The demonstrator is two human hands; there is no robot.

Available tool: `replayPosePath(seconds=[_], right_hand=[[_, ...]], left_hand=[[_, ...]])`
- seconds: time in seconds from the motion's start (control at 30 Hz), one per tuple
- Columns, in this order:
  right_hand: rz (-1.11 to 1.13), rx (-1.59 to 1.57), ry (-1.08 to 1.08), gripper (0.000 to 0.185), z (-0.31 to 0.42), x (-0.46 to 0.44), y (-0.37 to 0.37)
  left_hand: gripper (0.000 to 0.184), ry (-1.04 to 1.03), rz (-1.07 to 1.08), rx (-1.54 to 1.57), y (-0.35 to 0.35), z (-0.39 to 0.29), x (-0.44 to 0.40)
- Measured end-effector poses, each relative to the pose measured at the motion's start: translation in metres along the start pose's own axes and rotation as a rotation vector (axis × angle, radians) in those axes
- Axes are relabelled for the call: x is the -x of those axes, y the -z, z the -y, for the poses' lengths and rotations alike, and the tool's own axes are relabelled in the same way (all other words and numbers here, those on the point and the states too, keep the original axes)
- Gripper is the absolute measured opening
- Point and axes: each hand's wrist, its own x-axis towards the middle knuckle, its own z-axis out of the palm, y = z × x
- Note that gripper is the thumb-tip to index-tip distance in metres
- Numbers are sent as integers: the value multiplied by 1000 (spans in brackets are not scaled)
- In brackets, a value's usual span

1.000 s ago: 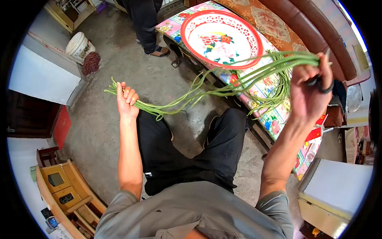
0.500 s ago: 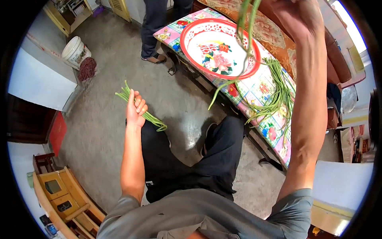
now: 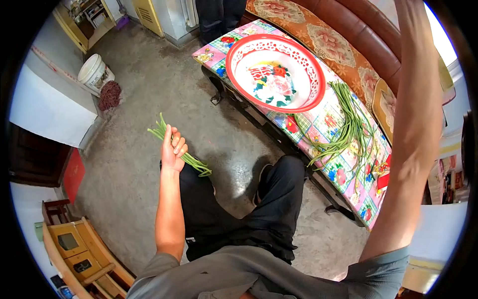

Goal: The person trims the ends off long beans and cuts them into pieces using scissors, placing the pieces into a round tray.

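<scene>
Clutching beans point(image 3: 195, 164), left grip point(image 3: 174, 148) closed.

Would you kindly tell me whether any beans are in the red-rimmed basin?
None: the basin shows its printed floor, and the loose beans lie beside it on the table.

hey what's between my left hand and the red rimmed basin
From left hand to basin, the head view shows grey floor, then the table's edge.

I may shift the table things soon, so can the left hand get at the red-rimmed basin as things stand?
Probably, with a stretch: nothing visible blocks the way from the left hand over the floor to the red-rimmed basin. But that hand grips green beans, so it may need freeing first.
</scene>
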Motion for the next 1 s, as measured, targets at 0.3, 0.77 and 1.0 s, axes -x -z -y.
replayPosePath(seconds=[0.3,0.77,1.0], right_hand=[[-468,162,-903,19,-88,287,12],[-20,1084,-1164,22,-123,294,87],[290,1646,-691,22,-182,266,98]], left_hand=[[28,6,5,-22,-1,2,2],[27,31,-34,-105,-11,9,-2],[27,26,-48,-101,-9,5,-1]])
